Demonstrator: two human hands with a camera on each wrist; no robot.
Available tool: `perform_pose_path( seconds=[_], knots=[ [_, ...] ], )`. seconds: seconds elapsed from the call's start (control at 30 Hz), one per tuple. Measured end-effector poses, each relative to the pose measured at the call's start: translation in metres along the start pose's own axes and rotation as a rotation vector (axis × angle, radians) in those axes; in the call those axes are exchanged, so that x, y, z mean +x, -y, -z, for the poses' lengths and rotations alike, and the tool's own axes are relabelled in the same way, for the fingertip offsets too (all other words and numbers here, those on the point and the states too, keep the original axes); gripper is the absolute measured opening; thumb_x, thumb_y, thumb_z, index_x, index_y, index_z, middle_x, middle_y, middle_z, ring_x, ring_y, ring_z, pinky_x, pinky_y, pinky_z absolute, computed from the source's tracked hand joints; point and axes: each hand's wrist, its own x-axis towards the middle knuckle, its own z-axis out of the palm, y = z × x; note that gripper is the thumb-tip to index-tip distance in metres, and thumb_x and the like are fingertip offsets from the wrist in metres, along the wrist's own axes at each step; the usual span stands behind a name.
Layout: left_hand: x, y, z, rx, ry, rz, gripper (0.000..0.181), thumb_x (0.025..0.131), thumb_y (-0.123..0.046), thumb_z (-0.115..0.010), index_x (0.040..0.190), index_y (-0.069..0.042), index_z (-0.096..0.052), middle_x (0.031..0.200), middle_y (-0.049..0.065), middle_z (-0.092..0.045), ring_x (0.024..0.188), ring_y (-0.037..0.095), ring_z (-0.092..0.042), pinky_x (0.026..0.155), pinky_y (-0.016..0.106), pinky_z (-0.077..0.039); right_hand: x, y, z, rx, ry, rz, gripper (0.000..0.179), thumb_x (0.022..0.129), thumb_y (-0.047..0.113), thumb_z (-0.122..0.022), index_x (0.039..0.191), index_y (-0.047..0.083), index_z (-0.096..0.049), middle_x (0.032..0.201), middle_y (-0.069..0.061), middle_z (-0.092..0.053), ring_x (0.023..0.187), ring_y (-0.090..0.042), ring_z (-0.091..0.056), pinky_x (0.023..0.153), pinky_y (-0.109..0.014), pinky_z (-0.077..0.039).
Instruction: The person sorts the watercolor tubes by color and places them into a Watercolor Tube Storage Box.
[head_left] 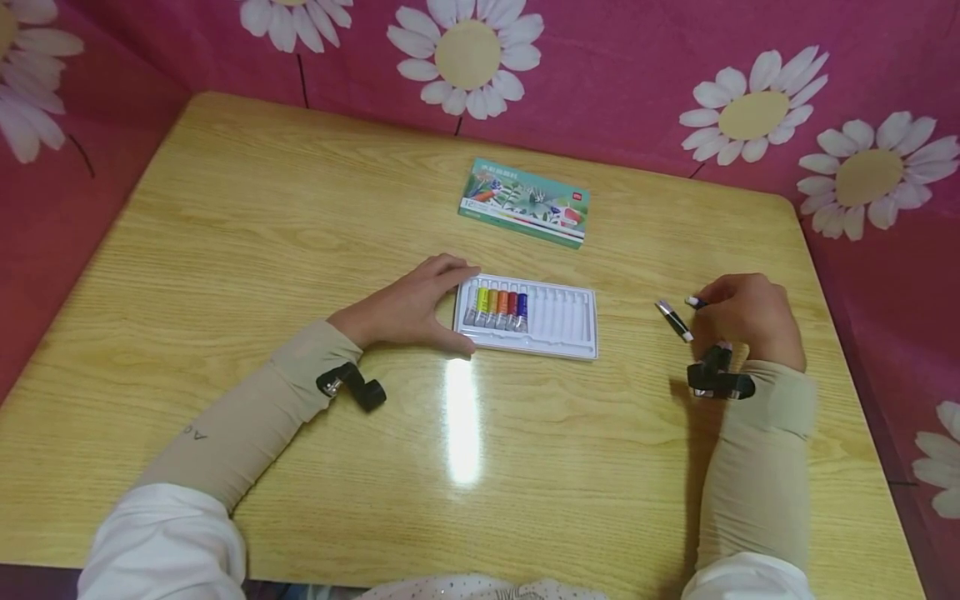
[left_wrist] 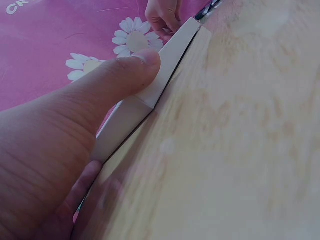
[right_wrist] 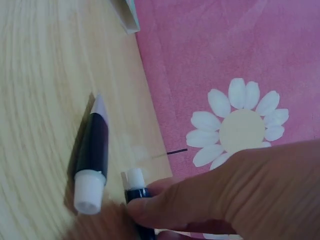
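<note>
A white plastic tray [head_left: 558, 350] lies on the table with several paint tubes [head_left: 502, 308] filling its left half; the slots on the right hold none. My left hand [head_left: 408, 308] grips the tray's left end, its thumb [left_wrist: 145, 67] on the near side and its fingers at the far side. Off to the right, my right hand [head_left: 750, 317] pinches a dark paint tube [right_wrist: 135, 182] with a white cap, low over the table. Beside it lies another black paint tube [right_wrist: 92, 150], silver at its flat end and capped in white.
Beyond the tray lies a green paint box [head_left: 525, 202] with printed pictures. Pink cloth with white daisies [head_left: 615, 83] borders the table [head_left: 300, 192] at the back and sides. The right hand is near the table's right edge.
</note>
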Motion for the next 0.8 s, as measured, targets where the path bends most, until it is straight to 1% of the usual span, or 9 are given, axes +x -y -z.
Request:
perform_pose_path(
  seconds=[0.1,0.17,0.23,0.33,0.43,0.53,0.67,0.73,0.8],
  knots=[
    [0.000,0.000,0.000,-0.001,0.001,0.001,0.117,0.072,-0.066,-0.085,0.164,-0.018,-0.032,0.165,0.003,-0.032,0.153,0.022,-0.033,0.129,0.044,-0.032,0.002,-0.001,-0.001,-0.029,-0.020,0.029,0.031,0.091,0.016,-0.069,0.121,0.007,-0.073,0.121,-0.023,-0.070,0.108,-0.037,-0.052,0.078,-0.043,-0.043],
    [0.000,0.000,0.000,-0.001,0.001,0.001,0.116,0.072,-0.066,-0.085,0.164,-0.018,-0.032,0.165,0.003,-0.032,0.153,0.022,-0.033,0.129,0.044,-0.032,0.003,-0.002,-0.001,-0.043,-0.031,0.047,0.029,0.096,0.018,-0.066,0.121,0.005,-0.073,0.123,-0.025,-0.069,0.110,-0.039,-0.052,0.082,-0.048,-0.044],
    [0.000,0.000,0.000,-0.001,0.001,0.001,0.116,0.072,-0.066,-0.085,0.164,-0.018,-0.032,0.165,0.003,-0.032,0.153,0.022,-0.033,0.129,0.044,-0.032,0.004,-0.002,-0.001,-0.053,-0.035,0.061,0.029,0.099,0.020,-0.064,0.122,0.004,-0.072,0.123,-0.026,-0.069,0.112,-0.040,-0.053,0.086,-0.053,-0.046],
    [0.000,0.000,0.000,0.000,0.002,0.003,0.117,0.072,-0.066,-0.085,0.164,-0.018,-0.032,0.165,0.003,-0.032,0.153,0.022,-0.033,0.129,0.044,-0.032,0.005,-0.003,0.000,-0.081,-0.044,0.096,0.030,0.101,0.022,-0.063,0.122,0.002,-0.072,0.123,-0.028,-0.069,0.112,-0.042,-0.055,0.089,-0.057,-0.047],
    [0.000,-0.001,0.000,0.002,0.002,0.009,0.117,0.072,-0.067,-0.085,0.164,-0.019,-0.031,0.165,0.003,-0.032,0.153,0.023,-0.033,0.129,0.045,-0.032,0.008,-0.004,0.000,-0.106,-0.048,0.122,0.032,0.102,0.024,-0.062,0.121,0.001,-0.071,0.122,-0.029,-0.069,0.111,-0.043,-0.057,0.088,-0.059,-0.048],
    [-0.001,0.000,0.000,0.000,0.002,0.013,0.117,0.071,-0.067,-0.086,0.164,-0.020,-0.031,0.165,0.003,-0.032,0.152,0.023,-0.034,0.129,0.045,-0.032,0.009,-0.005,0.000,-0.109,-0.041,0.113,0.034,0.103,0.026,-0.060,0.122,0.000,-0.071,0.122,-0.029,-0.069,0.110,-0.043,-0.058,0.087,-0.059,-0.050],
    [0.000,0.001,0.000,-0.003,0.001,0.011,0.117,0.071,-0.067,-0.085,0.164,-0.020,-0.031,0.165,0.003,-0.032,0.153,0.023,-0.033,0.129,0.045,-0.031,0.011,-0.005,0.001,-0.101,-0.028,0.079,0.041,0.104,0.031,-0.058,0.126,-0.003,-0.069,0.121,-0.030,-0.070,0.107,-0.041,-0.058,0.083,-0.054,-0.051],
    [0.000,0.001,0.000,-0.004,0.001,0.008,0.117,0.072,-0.067,-0.085,0.164,-0.020,-0.031,0.165,0.003,-0.031,0.153,0.023,-0.033,0.129,0.045,-0.031,0.011,-0.005,0.001,-0.102,-0.027,0.068,0.047,0.105,0.035,-0.056,0.128,-0.004,-0.068,0.119,-0.029,-0.070,0.107,-0.041,-0.059,0.083,-0.054,-0.052],
    [0.000,0.001,-0.001,-0.002,0.000,0.007,0.117,0.072,-0.067,-0.085,0.164,-0.020,-0.031,0.165,0.003,-0.032,0.153,0.023,-0.033,0.129,0.045,-0.031,0.011,-0.005,0.001,-0.097,-0.028,0.066,0.051,0.106,0.038,-0.052,0.130,-0.004,-0.067,0.118,-0.029,-0.071,0.108,-0.042,-0.060,0.086,-0.058,-0.052]
  ],
)
